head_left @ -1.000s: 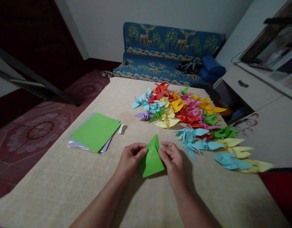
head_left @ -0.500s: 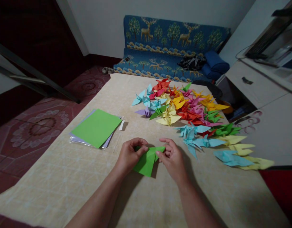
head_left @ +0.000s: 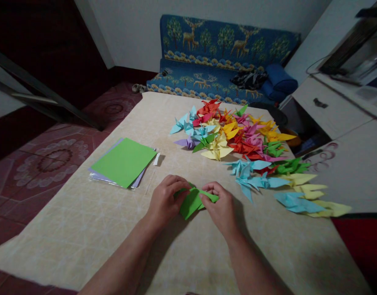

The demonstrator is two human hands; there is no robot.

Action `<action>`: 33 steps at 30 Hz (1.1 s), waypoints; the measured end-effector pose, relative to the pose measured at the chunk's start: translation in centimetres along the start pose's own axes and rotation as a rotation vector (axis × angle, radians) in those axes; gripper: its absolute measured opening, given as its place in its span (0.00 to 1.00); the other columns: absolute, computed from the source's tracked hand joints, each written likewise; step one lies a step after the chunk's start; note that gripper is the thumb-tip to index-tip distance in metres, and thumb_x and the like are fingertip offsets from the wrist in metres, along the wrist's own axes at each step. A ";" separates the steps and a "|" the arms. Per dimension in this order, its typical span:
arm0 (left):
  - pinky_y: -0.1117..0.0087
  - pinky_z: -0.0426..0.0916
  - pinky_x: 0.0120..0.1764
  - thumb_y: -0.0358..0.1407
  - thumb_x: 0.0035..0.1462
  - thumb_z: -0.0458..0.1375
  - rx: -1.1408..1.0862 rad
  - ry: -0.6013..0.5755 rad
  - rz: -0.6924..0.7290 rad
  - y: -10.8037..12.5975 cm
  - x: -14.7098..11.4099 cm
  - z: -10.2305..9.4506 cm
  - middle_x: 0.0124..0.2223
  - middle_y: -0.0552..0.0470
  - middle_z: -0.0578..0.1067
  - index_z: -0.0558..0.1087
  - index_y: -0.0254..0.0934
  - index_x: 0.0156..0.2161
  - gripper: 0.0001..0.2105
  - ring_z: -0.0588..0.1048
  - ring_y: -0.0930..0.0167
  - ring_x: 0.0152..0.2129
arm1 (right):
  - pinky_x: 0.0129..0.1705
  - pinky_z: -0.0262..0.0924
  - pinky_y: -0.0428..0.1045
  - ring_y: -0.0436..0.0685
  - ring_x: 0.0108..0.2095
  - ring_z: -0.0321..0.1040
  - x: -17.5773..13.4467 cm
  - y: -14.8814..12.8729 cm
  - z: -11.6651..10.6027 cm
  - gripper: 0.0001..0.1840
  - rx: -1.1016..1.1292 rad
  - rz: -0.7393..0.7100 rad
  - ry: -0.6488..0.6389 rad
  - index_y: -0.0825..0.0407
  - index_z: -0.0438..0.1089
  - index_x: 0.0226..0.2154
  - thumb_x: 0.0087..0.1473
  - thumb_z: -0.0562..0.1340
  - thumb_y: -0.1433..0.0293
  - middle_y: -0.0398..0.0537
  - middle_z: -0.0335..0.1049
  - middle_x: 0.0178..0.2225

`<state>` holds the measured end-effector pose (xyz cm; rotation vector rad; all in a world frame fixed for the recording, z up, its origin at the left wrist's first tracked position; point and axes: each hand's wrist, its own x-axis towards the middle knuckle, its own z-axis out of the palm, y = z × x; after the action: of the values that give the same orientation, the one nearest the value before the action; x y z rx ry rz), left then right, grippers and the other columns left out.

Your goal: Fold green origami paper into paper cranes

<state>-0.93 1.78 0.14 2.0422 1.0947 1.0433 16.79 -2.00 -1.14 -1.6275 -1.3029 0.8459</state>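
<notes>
A partly folded green sheet of origami paper (head_left: 191, 204) is held between both hands, just above the table near its middle. My left hand (head_left: 168, 200) pinches its left side, with the fingertips partly hidden behind the paper. On the other side my right hand (head_left: 219, 207) grips the right part, its thumb pressed on the front face and fingers behind. To the left lies a stack of square paper sheets (head_left: 124, 162), green on top and lilac below, on clear plastic wrapping. Many folded paper cranes (head_left: 217, 145) in several colours are gathered at the right.
A cream patterned cloth (head_left: 114, 229) covers the table. Beside the paper stack lies a small white strip (head_left: 156, 159). Behind the table stands a blue sofa (head_left: 203, 71) with deer prints. A white cabinet (head_left: 338, 123) is at the right, a metal ladder-like frame (head_left: 47, 96) at the left.
The green paper has been turned and folded smaller between my hands. My right hand's fingers have closed in around its right side. The view has shifted slightly.
</notes>
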 end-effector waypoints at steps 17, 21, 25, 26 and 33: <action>0.56 0.72 0.46 0.32 0.54 0.62 0.336 -0.035 0.126 1.4 -4.9 0.6 0.43 0.46 0.79 0.75 0.37 0.38 0.05 0.77 0.63 0.40 | 0.27 0.66 0.42 0.52 0.35 0.70 -1.8 0.3 -2.2 0.13 -0.225 -0.140 -0.132 0.44 0.76 0.36 0.46 0.65 0.75 0.45 0.67 0.42; 0.55 0.72 0.48 0.30 0.56 0.60 0.361 -0.017 0.149 1.1 -5.1 0.8 0.44 0.47 0.80 0.76 0.38 0.37 0.04 0.78 0.62 0.42 | 0.31 0.67 0.45 0.53 0.37 0.69 -2.0 0.5 -1.9 0.12 -0.320 -0.190 -0.098 0.44 0.77 0.35 0.48 0.66 0.76 0.45 0.65 0.43; 0.55 0.74 0.46 0.31 0.57 0.59 0.370 0.005 0.185 0.7 -5.2 0.7 0.41 0.50 0.81 0.77 0.39 0.36 0.04 0.79 0.63 0.38 | 0.38 0.66 0.50 0.56 0.40 0.66 -1.8 0.0 -2.1 0.09 -0.417 -0.298 -0.066 0.44 0.78 0.30 0.48 0.68 0.76 0.46 0.67 0.40; 0.56 0.75 0.45 0.31 0.58 0.59 0.368 0.000 0.187 0.6 -5.3 0.6 0.41 0.50 0.81 0.77 0.39 0.36 0.04 0.80 0.64 0.37 | 0.40 0.65 0.52 0.57 0.40 0.65 -1.8 -0.1 -2.1 0.09 -0.436 -0.329 -0.059 0.44 0.78 0.29 0.48 0.68 0.76 0.47 0.68 0.39; 0.66 0.76 0.38 0.30 0.58 0.59 0.320 0.015 0.147 0.9 -5.4 0.5 0.37 0.49 0.81 0.77 0.37 0.35 0.04 0.80 0.67 0.34 | 0.46 0.61 0.55 0.59 0.43 0.64 -1.4 -0.1 -2.3 0.12 -0.493 -0.437 -0.106 0.43 0.78 0.34 0.47 0.69 0.76 0.46 0.69 0.40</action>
<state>-2.08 -3.35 -1.38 2.4017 1.1974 1.0073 18.54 -3.80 -0.13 -1.5738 -1.9641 0.3603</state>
